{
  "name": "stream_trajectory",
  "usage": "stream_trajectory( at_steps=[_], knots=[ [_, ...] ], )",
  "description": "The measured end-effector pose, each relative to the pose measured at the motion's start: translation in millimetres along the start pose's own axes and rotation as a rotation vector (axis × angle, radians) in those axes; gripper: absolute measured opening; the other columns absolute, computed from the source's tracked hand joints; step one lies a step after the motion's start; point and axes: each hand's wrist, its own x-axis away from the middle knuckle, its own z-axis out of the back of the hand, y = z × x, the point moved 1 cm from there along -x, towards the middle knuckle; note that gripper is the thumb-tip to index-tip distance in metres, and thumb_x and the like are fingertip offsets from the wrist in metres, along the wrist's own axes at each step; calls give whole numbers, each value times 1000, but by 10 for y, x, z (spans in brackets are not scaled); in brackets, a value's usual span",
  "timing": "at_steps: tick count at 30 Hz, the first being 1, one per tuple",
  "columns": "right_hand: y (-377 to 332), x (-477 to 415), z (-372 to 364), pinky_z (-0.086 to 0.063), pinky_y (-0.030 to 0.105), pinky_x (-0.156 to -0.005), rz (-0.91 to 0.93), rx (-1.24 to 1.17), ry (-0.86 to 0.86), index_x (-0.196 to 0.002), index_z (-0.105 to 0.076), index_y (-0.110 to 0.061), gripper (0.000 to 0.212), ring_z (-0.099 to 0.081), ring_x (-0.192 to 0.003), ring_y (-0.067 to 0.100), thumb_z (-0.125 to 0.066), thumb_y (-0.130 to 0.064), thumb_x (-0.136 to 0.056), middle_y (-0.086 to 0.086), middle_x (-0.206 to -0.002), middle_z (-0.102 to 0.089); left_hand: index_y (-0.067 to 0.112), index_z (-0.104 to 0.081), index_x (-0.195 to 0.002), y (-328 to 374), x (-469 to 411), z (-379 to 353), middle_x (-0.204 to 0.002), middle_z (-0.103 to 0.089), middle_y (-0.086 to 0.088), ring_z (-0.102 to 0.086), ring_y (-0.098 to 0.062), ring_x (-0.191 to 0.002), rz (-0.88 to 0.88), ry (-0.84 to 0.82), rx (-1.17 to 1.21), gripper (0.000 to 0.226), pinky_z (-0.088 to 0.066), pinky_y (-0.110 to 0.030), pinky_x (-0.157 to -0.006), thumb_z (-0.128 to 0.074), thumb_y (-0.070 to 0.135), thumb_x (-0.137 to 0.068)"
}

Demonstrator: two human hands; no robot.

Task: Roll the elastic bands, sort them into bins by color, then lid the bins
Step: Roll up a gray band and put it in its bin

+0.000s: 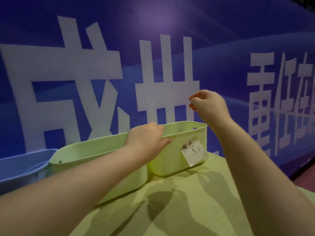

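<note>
Two pale green bins stand side by side on the table. My left hand (146, 137) grips the near rim of the right green bin (172, 160), thumb on the outer wall and fingers over the edge. A white paper label (193, 153) with handwriting is taped to that bin's front. The left green bin (88, 150) sits next to it, partly behind my left forearm. My right hand (207, 103) hovers above the right bin with fingers curled; I cannot see anything between them. No elastic bands or lids are visible.
A blue bin (22, 166) stands at the far left beside the green bins. The table (196, 201) has a yellow-green cover and ends at the right near a red floor strip. A blue banner wall with large white characters rises close behind the bins.
</note>
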Motion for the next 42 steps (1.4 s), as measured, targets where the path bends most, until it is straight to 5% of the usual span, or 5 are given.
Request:
stream_trajectory(
  at_steps=[6,9,19,33,42],
  knots=[
    [-285,216,-107,-49,31,-64,72,75,-74,-106,-58,-24,18,-60,-79,17,-48,-21,-92,-4,-94,-60,24,-59,-103,-327,506,412,-88,-64,9,-59,-11,-79,-6,76,78,40,-51,-32,-66,-34,53,-94],
    [-560,494,-273,-50,33,-69,118,70,-165,-113,-55,-25,21,-59,-80,14,-51,-23,-93,-5,-95,-58,26,-60,-97,-706,878,586,-85,-63,9,-57,-10,-76,71,51,97,35,-51,-32,-67,-35,50,-94],
    [-1641,1768,-959,-53,28,-79,210,-47,-538,-100,-59,-28,11,-61,-87,5,-56,-25,-91,-11,-92,-63,24,-58,-114,-1669,2179,1123,-108,-64,3,-57,-22,-96,369,42,98,27,-43,-32,-72,-47,35,-91],
    [-2605,3002,-1863,-42,22,-69,182,-72,-743,-93,-64,-24,11,-57,-76,11,-56,-21,-87,-4,-83,-64,23,-61,-113,-2385,3657,1572,-109,-64,-2,-58,-25,-96,514,-42,103,28,-47,-37,-79,-54,29,-87],
    [-2495,3374,-2151,-41,35,-88,428,386,-818,-116,-58,-24,28,-56,-105,27,-46,-24,-91,1,-115,-65,25,-60,-114,-2508,4198,1012,-110,-61,-3,-55,-23,-104,605,-215,182,28,-45,-31,-82,-50,32,-88]
  ],
)
